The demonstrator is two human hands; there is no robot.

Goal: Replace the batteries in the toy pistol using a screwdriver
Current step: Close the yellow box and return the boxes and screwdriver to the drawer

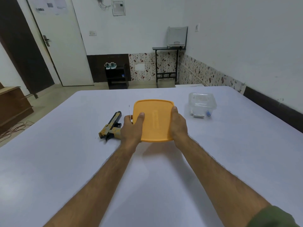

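I am gripping the orange lid (154,120) by its two sides, my left hand (132,126) and right hand (179,123) curled over the edges with thumbs on top. I am judging it best set down flat, well away from the work. Just left of my left fingers the toy pistol (111,126) is lying on the table (65,161); beyond my right hand, the clear container (202,102) is holding the batteries (198,115).

Both hands, left hand (131,126) and right hand (178,125), hold an orange lid (154,120) by its side edges above the white table (65,161). A toy pistol (111,126) lies just left of them. A clear container (202,102) with batteries (198,115) stands to the right.
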